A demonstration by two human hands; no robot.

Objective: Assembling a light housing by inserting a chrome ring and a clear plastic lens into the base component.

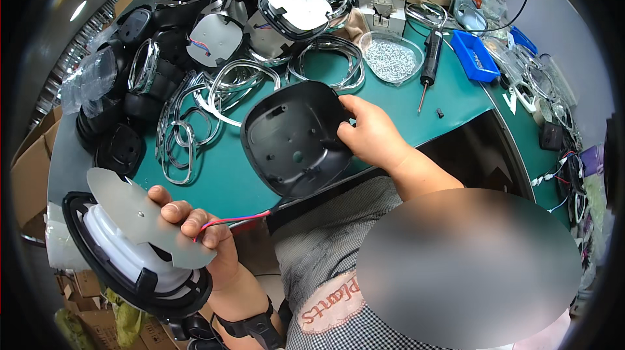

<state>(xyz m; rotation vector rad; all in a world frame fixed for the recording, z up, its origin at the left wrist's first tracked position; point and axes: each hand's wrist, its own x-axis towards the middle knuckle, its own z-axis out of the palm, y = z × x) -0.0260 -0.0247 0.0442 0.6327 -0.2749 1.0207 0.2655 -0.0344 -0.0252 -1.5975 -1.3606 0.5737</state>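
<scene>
Head view, looking down at a green work table [416, 119] crowded with parts. The person's right hand [370, 134] grips the right edge of a black rounded-square plastic cover [293, 138], fingers curled over its rim and thumb against its inner side; the cover is tilted, its hollow inside facing up, its lower edge near the table's front edge. The left hand [198, 229] is low at the left, off the table, fingers closed on a flat grey metal plate [140, 216] that sits on a white lamp body in a black ring [120, 255]. A red and blue wire pair [234, 220] runs from under those fingers toward the cover.

Judging by this, cover and lamp body are still apart, so joining them appears undone. Behind lie chrome trim rings [195, 115], more black housings [124, 106], a clear dish of screws [390, 57], an electric screwdriver [430, 63] and a blue bin [474, 56].
</scene>
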